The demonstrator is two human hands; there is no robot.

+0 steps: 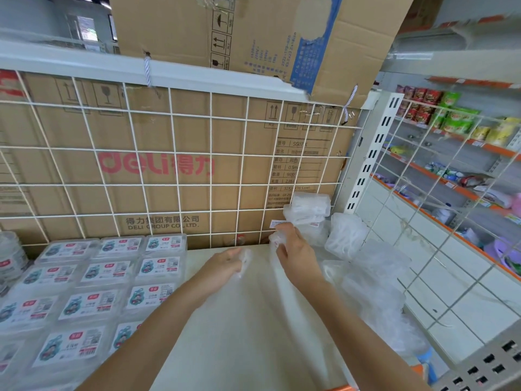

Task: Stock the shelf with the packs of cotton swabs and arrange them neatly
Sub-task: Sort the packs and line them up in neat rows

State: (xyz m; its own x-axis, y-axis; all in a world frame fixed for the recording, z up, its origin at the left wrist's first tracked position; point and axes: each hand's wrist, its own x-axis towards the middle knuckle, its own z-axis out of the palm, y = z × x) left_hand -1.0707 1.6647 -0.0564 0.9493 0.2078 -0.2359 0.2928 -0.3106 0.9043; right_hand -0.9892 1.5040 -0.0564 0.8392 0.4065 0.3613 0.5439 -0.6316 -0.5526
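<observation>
Clear bags of cotton swabs [307, 210] are stacked at the back right of the white shelf [248, 320], against the wire grid. More clear packs [375, 280] lie heaped along the shelf's right side. My right hand [296, 255] pinches a clear swab pack [277, 238] just in front of the stack. My left hand [228, 263] is a little to the left, low over the shelf, its fingers curled on a wisp of clear plastic [245, 259]; what that plastic belongs to is blurred.
Flat labelled boxes [93, 280] lie in rows on the shelf's left half. A white wire grid [174, 153] backed by cardboard closes the rear. Another wire panel [439, 210] and a slotted post [369, 159] bound the right side. A large carton [253, 32] sits on top.
</observation>
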